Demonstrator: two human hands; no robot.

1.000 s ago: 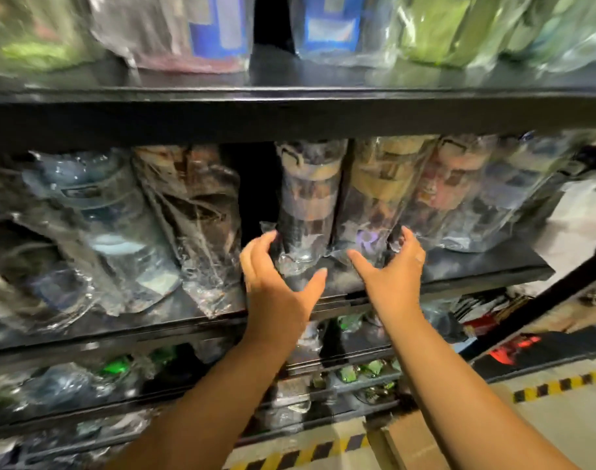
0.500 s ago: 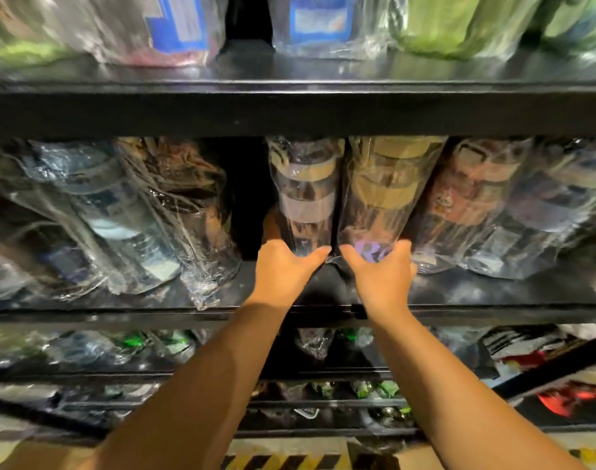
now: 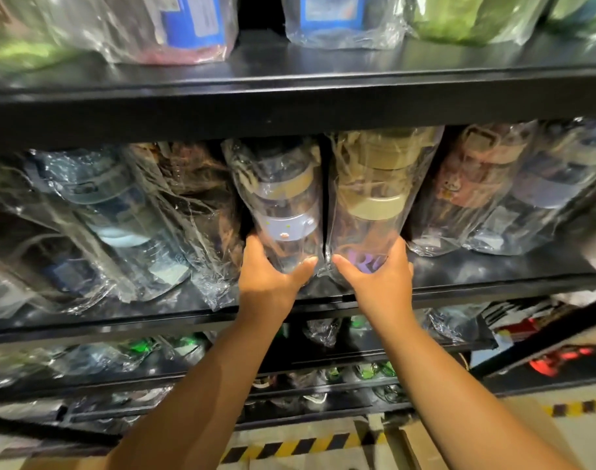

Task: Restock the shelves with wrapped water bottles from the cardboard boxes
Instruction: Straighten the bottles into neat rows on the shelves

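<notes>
Left of centre: leaning bottles (image 3: 120, 212) lie askew on the middle shelf (image 3: 493, 273). Centre: left hand (image 3: 267, 276) curls round the base of the lilac-band bottle (image 3: 283, 205), thumb across its front. Just right of it: right hand (image 3: 374, 279) grips the base of the tan-lid bottle (image 3: 374, 198) the same way. Both bottles stand upright, side by side. Judgement: slide the pair back together, grip low, bases flat, wrap kept from snagging, fronts squared.
</notes>
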